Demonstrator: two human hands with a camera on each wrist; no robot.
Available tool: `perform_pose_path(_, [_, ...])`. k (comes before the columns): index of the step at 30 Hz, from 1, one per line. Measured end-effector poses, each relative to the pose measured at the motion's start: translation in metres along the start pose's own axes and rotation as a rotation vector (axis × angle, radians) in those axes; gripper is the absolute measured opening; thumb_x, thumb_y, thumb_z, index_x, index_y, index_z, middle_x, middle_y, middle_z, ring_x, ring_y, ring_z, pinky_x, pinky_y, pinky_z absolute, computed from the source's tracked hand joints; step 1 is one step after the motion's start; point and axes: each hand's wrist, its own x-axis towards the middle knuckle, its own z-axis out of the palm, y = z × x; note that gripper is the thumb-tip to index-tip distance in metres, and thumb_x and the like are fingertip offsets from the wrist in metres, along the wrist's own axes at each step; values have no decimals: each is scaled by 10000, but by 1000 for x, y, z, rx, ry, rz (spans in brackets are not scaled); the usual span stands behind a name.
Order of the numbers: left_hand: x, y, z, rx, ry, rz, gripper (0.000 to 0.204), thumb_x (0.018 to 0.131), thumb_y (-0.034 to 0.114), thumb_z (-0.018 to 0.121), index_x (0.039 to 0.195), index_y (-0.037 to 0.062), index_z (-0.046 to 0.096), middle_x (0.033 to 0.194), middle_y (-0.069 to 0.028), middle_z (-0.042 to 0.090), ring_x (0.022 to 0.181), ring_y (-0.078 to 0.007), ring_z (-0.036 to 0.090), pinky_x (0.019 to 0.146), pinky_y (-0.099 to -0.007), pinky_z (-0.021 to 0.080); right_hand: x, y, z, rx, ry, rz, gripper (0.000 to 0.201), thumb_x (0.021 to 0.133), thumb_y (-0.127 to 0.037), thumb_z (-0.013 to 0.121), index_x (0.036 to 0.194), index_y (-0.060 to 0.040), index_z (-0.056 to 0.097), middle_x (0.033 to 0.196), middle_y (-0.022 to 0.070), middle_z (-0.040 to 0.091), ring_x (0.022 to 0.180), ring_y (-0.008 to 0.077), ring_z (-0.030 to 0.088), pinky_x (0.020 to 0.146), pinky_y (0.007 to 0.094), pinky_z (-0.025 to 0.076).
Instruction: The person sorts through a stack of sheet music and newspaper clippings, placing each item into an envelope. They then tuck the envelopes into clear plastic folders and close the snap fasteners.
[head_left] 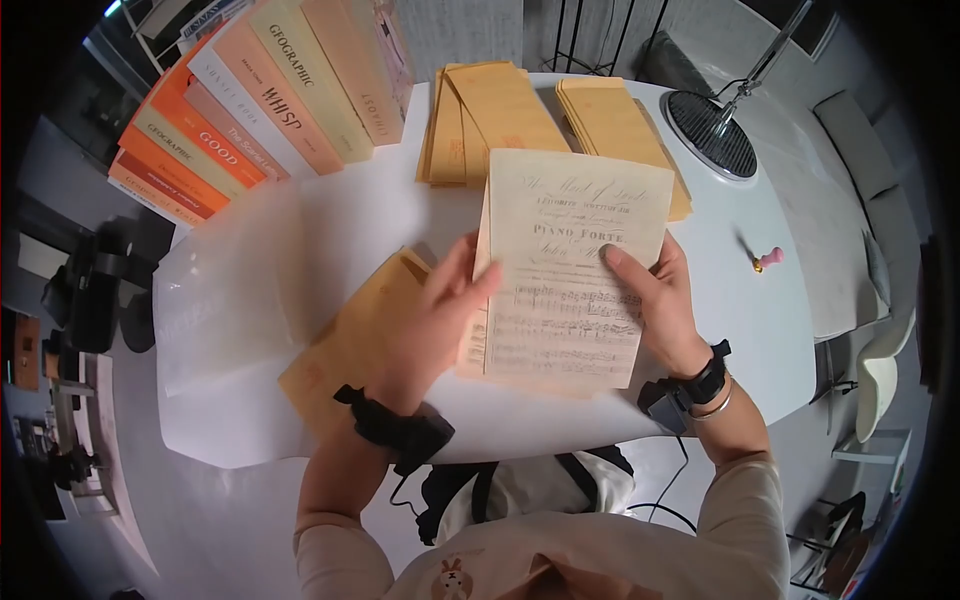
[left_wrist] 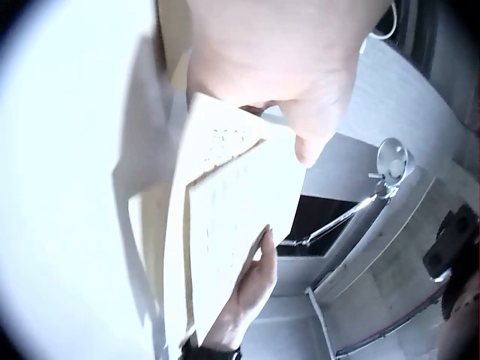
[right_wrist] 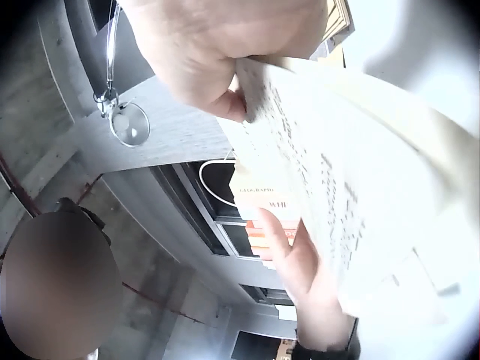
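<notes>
A small stack of aged printed sheets (head_left: 570, 270), the top one bearing "Piano Forte" and music staves, is held up above the white table. The left hand (head_left: 430, 320) grips its left edge, thumb on the front. On the opposite edge the right hand (head_left: 660, 300) pinches the stack, thumb over the print and fingers behind. In the left wrist view the sheets (left_wrist: 240, 217) fan slightly apart between left hand (left_wrist: 277, 67) and right hand (left_wrist: 255, 289). The right wrist view shows the printed face (right_wrist: 330, 172) close up, under the right hand (right_wrist: 232, 45).
A brown envelope (head_left: 345, 345) lies beneath the left forearm, beside translucent sheets (head_left: 225, 290). Envelope piles (head_left: 500, 120) lie at the back, right of upright books (head_left: 270, 100). A pink-handled stamp (head_left: 768, 260) and a lamp base (head_left: 710, 135) are at the right.
</notes>
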Motion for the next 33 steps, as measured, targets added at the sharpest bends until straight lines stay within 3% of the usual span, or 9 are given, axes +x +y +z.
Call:
perform_pose_path(2, [0, -8, 6, 44, -97, -54, 432, 964, 155, 529, 1342, 2, 386, 1279, -99, 502, 1151, -124, 488, 959, -281, 402, -5, 3, 2, -103, 16, -7, 384, 866, -40, 638, 1216, 19, 489, 1114, 109, 631, 985, 161, 609, 853, 277, 496])
perform_pose_path(4, [2, -12, 8, 70, -58, -53, 404, 967, 138, 517, 1332, 11, 398, 1256, -86, 524, 1119, -122, 513, 943, -279, 422, -9, 10, 7, -194, -13, -19, 416, 858, -47, 649, 1232, 19, 479, 1128, 111, 623, 1012, 164, 599, 868, 281, 489])
perform_pose_path(9, [-1, -6, 4, -92, -12, -6, 382, 935, 74, 539, 1298, 9, 438, 1217, -84, 561, 1087, -124, 545, 920, -281, 447, -7, 19, 2, -66, -90, 104, 394, 839, -9, 638, 1211, 24, 514, 1130, 106, 630, 1008, 143, 593, 857, 272, 477])
perform_pose_path(15, [1, -10, -5, 70, -90, -56, 380, 850, -27, 591, 1220, -13, 504, 1161, -95, 604, 1036, -140, 583, 902, -289, 466, -8, 20, -5, -104, -125, 134, 305, 839, 22, 609, 1142, 34, 574, 1102, 100, 650, 986, 129, 601, 856, 267, 479])
perform_pose_path(21, [4, -18, -8, -34, -143, -38, 349, 840, -30, 591, 1183, -28, 525, 1142, -101, 612, 1018, -143, 590, 878, -287, 476, -7, 20, 4, -5, -112, 124, 344, 833, 39, 597, 1174, 36, 551, 1134, 111, 635, 1000, 145, 600, 891, 279, 468])
perform_pose_path(26, [3, -16, -8, -23, -88, -80, 265, 853, -23, 565, 1118, -17, 574, 1144, -107, 606, 1024, -152, 583, 880, -290, 470, -5, 21, -3, 2, -138, 167, 385, 816, 74, 590, 1194, 32, 535, 1143, 114, 631, 1034, 156, 589, 923, 291, 452])
perform_pose_path(30, [7, -17, -22, -13, -182, 70, 133, 819, -30, 599, 937, 10, 644, 1131, -114, 602, 958, -140, 590, 814, -272, 486, -3, 21, -9, -12, -212, 89, 384, 870, -128, 596, 1221, 14, 526, 1218, 124, 589, 1057, 169, 581, 942, 296, 439])
perform_pose_path(33, [5, -11, -26, 275, -191, 297, 108, 791, -52, 603, 864, 15, 646, 1139, -119, 589, 968, -143, 578, 803, -255, 478, 3, 19, -22, 178, -262, 113, 573, 887, -400, 565, 1282, 7, 480, 1291, 138, 526, 1120, 186, 546, 962, 300, 427])
